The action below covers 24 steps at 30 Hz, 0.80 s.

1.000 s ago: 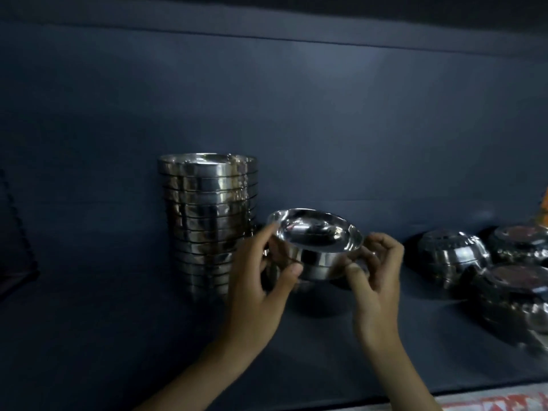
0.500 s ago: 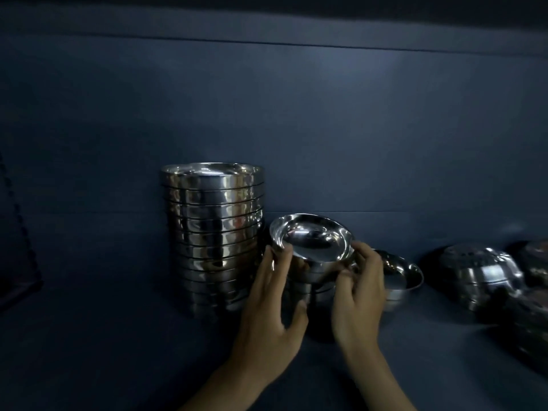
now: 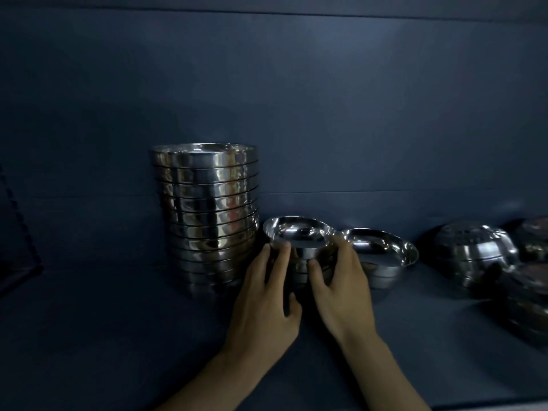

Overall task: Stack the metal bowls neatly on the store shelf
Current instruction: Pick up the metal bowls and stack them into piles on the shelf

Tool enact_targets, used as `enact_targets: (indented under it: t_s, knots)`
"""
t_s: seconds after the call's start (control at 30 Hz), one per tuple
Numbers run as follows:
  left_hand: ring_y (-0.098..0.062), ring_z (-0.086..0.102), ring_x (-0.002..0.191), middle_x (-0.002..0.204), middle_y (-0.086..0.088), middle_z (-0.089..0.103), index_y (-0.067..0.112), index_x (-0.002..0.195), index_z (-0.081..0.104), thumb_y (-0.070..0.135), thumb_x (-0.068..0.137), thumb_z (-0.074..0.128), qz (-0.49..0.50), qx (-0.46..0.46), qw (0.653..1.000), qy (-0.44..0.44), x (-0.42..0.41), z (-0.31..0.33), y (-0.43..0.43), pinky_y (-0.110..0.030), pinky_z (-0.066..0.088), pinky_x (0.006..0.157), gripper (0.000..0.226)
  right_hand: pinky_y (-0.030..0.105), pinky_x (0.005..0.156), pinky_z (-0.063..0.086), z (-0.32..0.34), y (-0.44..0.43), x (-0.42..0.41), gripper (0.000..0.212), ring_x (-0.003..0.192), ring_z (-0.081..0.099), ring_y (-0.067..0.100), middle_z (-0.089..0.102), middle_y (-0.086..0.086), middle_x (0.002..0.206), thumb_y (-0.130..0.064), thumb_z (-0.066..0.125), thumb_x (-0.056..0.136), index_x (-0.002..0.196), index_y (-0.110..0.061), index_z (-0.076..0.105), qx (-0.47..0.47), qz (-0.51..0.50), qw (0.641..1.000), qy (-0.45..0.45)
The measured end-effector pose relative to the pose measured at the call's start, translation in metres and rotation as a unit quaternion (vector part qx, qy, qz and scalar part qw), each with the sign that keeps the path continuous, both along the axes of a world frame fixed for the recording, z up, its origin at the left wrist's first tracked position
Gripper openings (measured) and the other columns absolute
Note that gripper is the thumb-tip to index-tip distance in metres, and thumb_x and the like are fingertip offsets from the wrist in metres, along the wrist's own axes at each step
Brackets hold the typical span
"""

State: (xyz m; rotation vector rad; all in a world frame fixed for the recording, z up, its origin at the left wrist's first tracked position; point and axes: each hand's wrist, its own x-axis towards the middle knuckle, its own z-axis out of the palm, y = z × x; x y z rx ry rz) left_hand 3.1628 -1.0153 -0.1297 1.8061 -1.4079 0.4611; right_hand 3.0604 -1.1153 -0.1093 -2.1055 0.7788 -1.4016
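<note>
A tall stack of metal bowls (image 3: pixel 207 215) stands on the dark blue shelf (image 3: pixel 89 336), left of centre. Just to its right is a short stack of smaller bowls (image 3: pixel 296 232), its top bowl upright and shiny. My left hand (image 3: pixel 267 301) touches the short stack's left side with straight fingers under the rim, thumb held away. My right hand (image 3: pixel 341 286) holds the stack's right side, with its thumb on the front and its fingers curled behind. The lower bowls of the short stack are mostly hidden by my hands.
Another upright bowl (image 3: pixel 385 256) sits right beside the short stack. Upturned bowls (image 3: pixel 474 256) lie further right, with more bowls (image 3: pixel 530 292) at the right edge. The shelf's back wall is close behind the stacks.
The bowl held up between both hands has come down onto the short stack beside the tall one. Both hands have followed it down, and the left fingers have straightened.
</note>
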Motion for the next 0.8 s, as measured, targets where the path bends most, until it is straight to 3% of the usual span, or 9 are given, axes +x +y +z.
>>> enact_targets:
  t_s: [0.1,0.2,0.33,0.43,0.5,0.6,0.8]
  knots:
    - [-0.012,0.032,0.140,0.152,0.003,0.028,0.022,0.153,0.025,0.020,0.084,0.066,0.004,-0.004,1.000,0.002,0.000,0.000,0.001,-0.015,0.031,0.107,0.080,0.031,0.100,0.047,-0.002,-0.002,0.002,0.047,0.119,0.053,0.012,0.055,-0.006,0.129,-0.031,0.060,0.093,0.137,-0.026,0.044,-0.015,-0.015,1.000,0.013]
    - [-0.008,0.036,0.133,0.149,0.003,0.028,0.020,0.154,0.024,0.019,0.084,0.065,0.001,0.005,1.000,0.011,-0.002,0.001,-0.001,-0.008,0.030,0.099,0.081,0.034,0.107,0.044,-0.006,-0.005,0.003,0.052,0.134,0.046,0.014,0.048,-0.004,0.144,-0.034,0.059,0.094,0.142,-0.026,0.043,-0.012,-0.018,0.999,0.028]
    - [-0.013,0.041,0.131,0.146,0.000,0.032,0.016,0.152,0.029,0.016,0.083,0.067,0.002,0.005,1.000,0.018,-0.003,0.004,-0.001,-0.015,0.038,0.098,0.079,0.034,0.110,0.042,-0.004,-0.001,0.003,0.054,0.138,0.041,0.015,0.043,-0.004,0.149,-0.037,0.057,0.095,0.145,-0.026,0.040,-0.003,-0.022,0.999,0.033]
    - [-0.022,0.045,0.129,0.141,-0.005,0.039,0.012,0.147,0.039,0.015,0.080,0.070,0.020,-0.006,1.000,-0.011,-0.003,0.008,0.000,-0.034,0.050,0.100,0.074,0.025,0.107,0.039,0.001,0.006,-0.006,0.054,0.135,0.041,0.012,0.043,-0.005,0.146,-0.031,0.057,0.095,0.145,-0.024,0.038,-0.002,-0.020,0.999,0.038]
    - [-0.026,0.047,0.126,0.137,-0.007,0.044,0.011,0.145,0.043,0.016,0.079,0.069,0.030,-0.013,0.998,-0.048,-0.008,0.013,0.002,-0.040,0.050,0.099,0.071,0.025,0.100,0.041,0.003,0.011,-0.024,0.051,0.129,0.045,0.014,0.045,-0.006,0.138,-0.024,0.058,0.093,0.142,-0.023,0.042,-0.017,-0.035,0.998,0.052]
    - [-0.023,0.047,0.121,0.131,-0.005,0.050,0.013,0.145,0.043,0.020,0.081,0.062,-0.017,-0.008,0.997,-0.072,-0.029,0.026,-0.001,-0.037,0.047,0.098,0.066,0.029,0.086,0.044,0.008,0.011,-0.061,0.041,0.119,0.048,0.022,0.048,-0.001,0.128,-0.021,0.058,0.090,0.131,-0.018,0.050,-0.039,-0.097,0.991,0.087]
    - [-0.017,0.049,0.121,0.127,0.002,0.052,0.021,0.141,0.047,0.026,0.088,0.056,-0.167,0.032,0.985,-0.023,-0.102,0.052,-0.038,-0.034,0.046,0.100,0.054,0.038,0.093,0.039,0.016,-0.014,-0.146,0.038,0.111,0.050,0.038,0.052,0.015,0.118,-0.014,0.061,0.080,0.117,-0.006,0.059,-0.049,-0.241,0.965,0.095]
